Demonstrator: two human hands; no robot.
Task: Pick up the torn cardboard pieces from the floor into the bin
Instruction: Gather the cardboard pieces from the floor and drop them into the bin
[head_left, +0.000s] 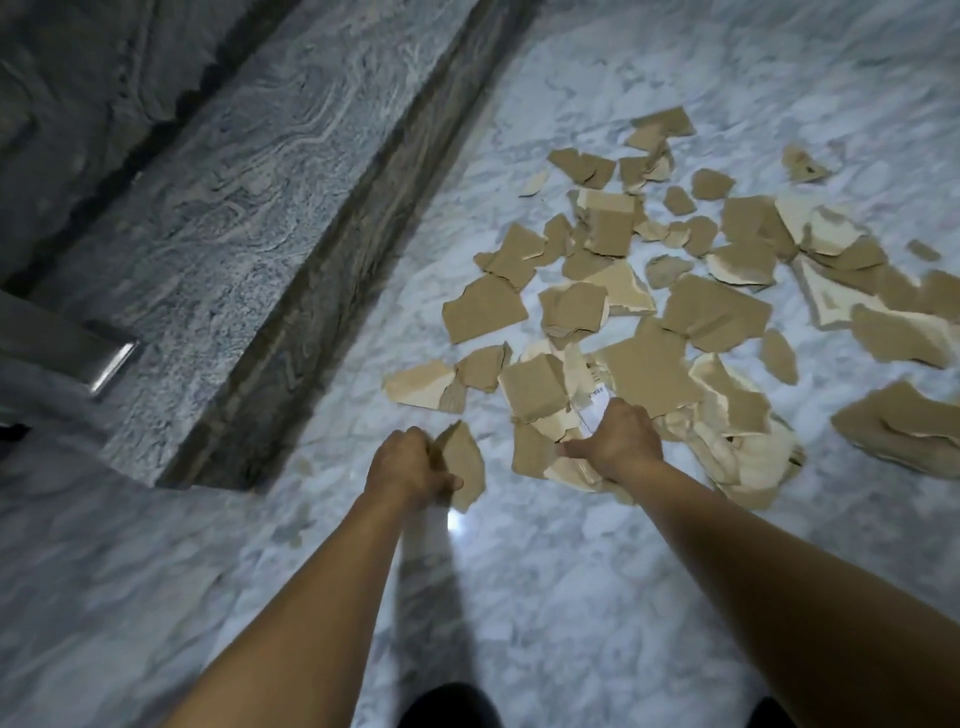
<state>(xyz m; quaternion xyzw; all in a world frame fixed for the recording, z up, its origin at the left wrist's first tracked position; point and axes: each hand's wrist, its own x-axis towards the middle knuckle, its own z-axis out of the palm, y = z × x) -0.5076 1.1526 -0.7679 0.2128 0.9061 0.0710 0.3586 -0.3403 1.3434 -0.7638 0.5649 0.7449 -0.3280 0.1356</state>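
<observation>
Two bare forearms reach up from the 6 o'clock edge over a pale marble floor (519, 597), with dark blurred shapes at the bottom edge between and beside them. The left hand (408, 462), a little toward 7 o'clock from the centre, has its fingers curled round a single brown torn piece (465, 467), which sticks out on the hand's 3 o'clock side, tilted, its lower tip near a bright glint on the floor. The right hand (621, 441), toward 5 o'clock from the centre, is closed with curled fingers on a crumpled pale wad (576, 475) at the near edge of the pile. A white paper slip (592, 415) shows just at the hand's 11 o'clock.

Beyond the hands the cardboard pieces (711, 312) lie scattered on the floor, many overlapping, some brown side up and some pale side up. They spread from the centre out toward 1 and 3 o'clock, with a few small scraps lying apart at the far edge.

From 8 o'clock up to 12 o'clock runs a grey veined stone ledge (234, 208) with a dark border, and a shiny metal fitting (111, 361) sits at 9 o'clock.
</observation>
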